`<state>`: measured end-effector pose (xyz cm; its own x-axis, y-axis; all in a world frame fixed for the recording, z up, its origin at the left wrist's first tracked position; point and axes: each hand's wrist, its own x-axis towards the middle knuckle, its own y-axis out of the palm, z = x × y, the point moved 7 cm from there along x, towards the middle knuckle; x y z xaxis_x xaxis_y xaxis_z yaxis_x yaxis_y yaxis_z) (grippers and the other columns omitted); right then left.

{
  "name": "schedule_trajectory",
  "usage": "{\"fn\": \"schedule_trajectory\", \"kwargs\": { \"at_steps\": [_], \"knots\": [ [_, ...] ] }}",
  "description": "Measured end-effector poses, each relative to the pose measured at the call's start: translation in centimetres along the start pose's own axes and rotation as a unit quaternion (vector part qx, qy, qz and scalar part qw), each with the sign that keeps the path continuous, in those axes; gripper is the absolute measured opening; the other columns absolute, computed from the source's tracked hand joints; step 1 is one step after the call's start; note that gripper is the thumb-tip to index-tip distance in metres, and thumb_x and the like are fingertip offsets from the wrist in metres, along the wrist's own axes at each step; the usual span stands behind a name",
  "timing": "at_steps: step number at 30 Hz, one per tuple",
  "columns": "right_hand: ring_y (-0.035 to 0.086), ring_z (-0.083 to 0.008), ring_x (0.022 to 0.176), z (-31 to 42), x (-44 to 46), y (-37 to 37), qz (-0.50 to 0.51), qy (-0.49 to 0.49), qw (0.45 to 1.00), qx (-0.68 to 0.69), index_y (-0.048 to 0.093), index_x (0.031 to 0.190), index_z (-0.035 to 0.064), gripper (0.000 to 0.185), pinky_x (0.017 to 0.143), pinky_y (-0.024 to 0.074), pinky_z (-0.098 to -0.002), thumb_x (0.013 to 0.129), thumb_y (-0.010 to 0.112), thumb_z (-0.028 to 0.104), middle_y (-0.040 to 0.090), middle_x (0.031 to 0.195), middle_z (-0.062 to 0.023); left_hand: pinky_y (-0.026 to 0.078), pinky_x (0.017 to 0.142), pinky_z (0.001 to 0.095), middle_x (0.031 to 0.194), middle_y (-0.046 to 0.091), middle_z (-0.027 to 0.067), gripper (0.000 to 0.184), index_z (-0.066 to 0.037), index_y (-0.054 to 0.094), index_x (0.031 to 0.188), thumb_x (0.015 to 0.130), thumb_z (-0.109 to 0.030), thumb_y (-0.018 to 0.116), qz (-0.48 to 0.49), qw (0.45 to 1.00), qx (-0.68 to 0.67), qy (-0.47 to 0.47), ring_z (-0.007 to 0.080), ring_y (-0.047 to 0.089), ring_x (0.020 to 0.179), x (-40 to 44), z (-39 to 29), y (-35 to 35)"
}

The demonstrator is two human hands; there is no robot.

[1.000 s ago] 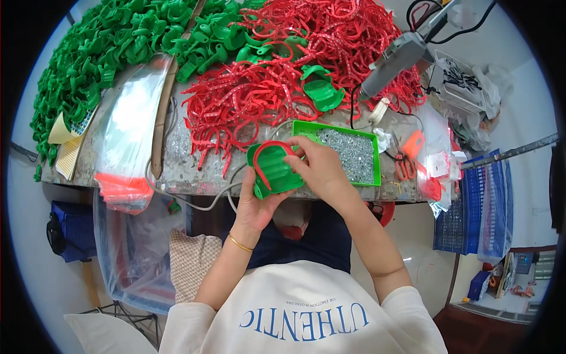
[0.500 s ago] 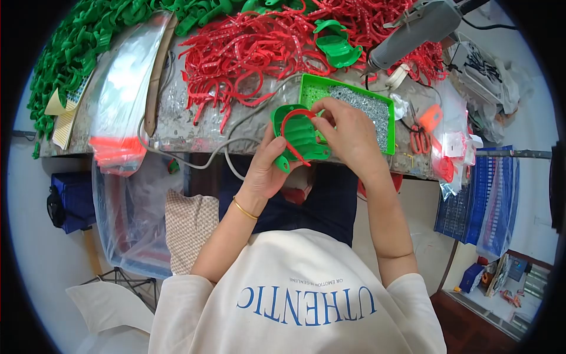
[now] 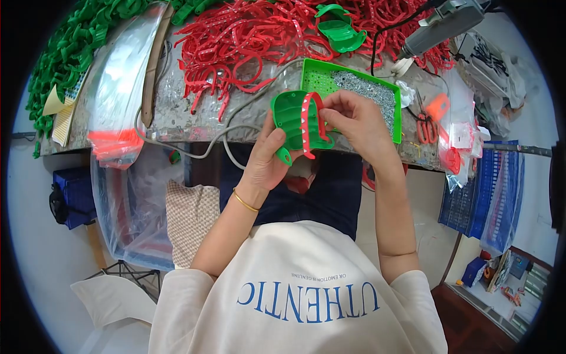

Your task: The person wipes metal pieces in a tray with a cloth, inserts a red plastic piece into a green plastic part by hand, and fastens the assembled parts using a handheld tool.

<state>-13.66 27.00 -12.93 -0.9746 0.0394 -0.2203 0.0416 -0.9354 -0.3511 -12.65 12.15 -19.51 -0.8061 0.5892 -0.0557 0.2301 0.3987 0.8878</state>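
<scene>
A green plastic piece [image 3: 287, 118] is gripped at its left edge by my left hand [image 3: 266, 158], thumb on its face. My right hand [image 3: 354, 121] pinches the right side of a curved red strip [image 3: 305, 127] with white teeth-like marks. The strip stands up across the green piece, its lower end near the piece's bottom edge. Just beyond my right hand lies a green tray [image 3: 318, 76] with small silvery parts [image 3: 377, 94] in its right portion.
Tangled red strips [image 3: 247, 44] and green pieces [image 3: 71, 41] are heaped at the back. Clear bags [image 3: 121, 82] lie at the left. Orange-handled scissors [image 3: 427, 128] rest at the right, below a grey tool [image 3: 442, 29]. A grey cable [image 3: 227, 131] crosses the table edge.
The view has shifted, so the table appears higher. The red strip, earlier lying flat over the green piece, now stands turned with its white marks showing. Both hands keep their hold.
</scene>
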Motion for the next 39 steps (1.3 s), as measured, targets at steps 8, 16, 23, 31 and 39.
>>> {"fn": "schedule_trajectory", "kwargs": {
  "at_steps": [8,16,23,31,39],
  "knots": [
    [0.061,-0.0072,0.076,-0.8,-0.3,0.1,-0.025,0.016,1.000,0.006,0.065,0.098,-0.0010,0.012,0.069,0.0504,-0.0229,0.089,0.066,0.007,0.066,0.086,-0.0019,0.051,0.092,0.0375,0.140,0.047,0.0042,0.080,-0.019,0.028,0.151,0.086,-0.034,0.073,0.004,1.000,0.021,0.000,0.0187,0.053,0.122,0.0,0.3,-0.1],
    [0.060,-0.0061,0.074,-0.7,-0.6,0.0,-0.049,-0.001,0.998,-0.029,0.065,0.096,-0.0010,0.011,0.067,0.0495,-0.0219,0.089,0.066,0.007,0.066,0.084,-0.0011,0.041,0.107,0.0374,0.145,0.043,0.0041,0.088,-0.018,0.025,0.153,0.083,-0.032,0.076,0.014,0.999,0.033,0.005,0.0202,0.044,0.132,-0.1,0.1,0.4],
    [0.060,-0.0058,0.071,-0.1,-1.1,0.5,-0.070,-0.009,0.994,-0.085,0.065,0.096,-0.0020,0.011,0.065,0.0487,-0.0221,0.088,0.066,0.006,0.066,0.081,-0.0020,0.040,0.108,0.0372,0.145,0.042,0.0052,0.091,-0.017,0.026,0.152,0.080,-0.029,0.080,0.000,1.000,0.030,-0.001,0.0207,0.043,0.132,-0.4,0.3,0.1],
    [0.063,-0.0101,0.066,0.6,-1.5,0.8,-0.098,-0.058,0.980,-0.166,0.066,0.094,-0.0011,0.014,0.062,0.0498,-0.0253,0.087,0.067,0.011,0.068,0.076,-0.0058,0.041,0.107,0.0368,0.143,0.043,0.0057,0.092,-0.016,0.027,0.152,0.078,-0.023,0.082,-0.012,0.999,0.035,-0.015,0.0206,0.045,0.130,-0.8,0.4,-0.2],
    [0.064,-0.0113,0.066,0.1,-1.5,1.0,-0.096,-0.049,0.979,-0.174,0.066,0.094,-0.0010,0.014,0.062,0.0506,-0.0266,0.087,0.067,0.011,0.069,0.076,-0.0069,0.039,0.109,0.0371,0.142,0.043,0.0065,0.095,-0.016,0.027,0.151,0.074,-0.020,0.083,-0.014,0.998,0.054,-0.002,0.0216,0.044,0.130,-0.7,0.3,0.0]
  ]
}}
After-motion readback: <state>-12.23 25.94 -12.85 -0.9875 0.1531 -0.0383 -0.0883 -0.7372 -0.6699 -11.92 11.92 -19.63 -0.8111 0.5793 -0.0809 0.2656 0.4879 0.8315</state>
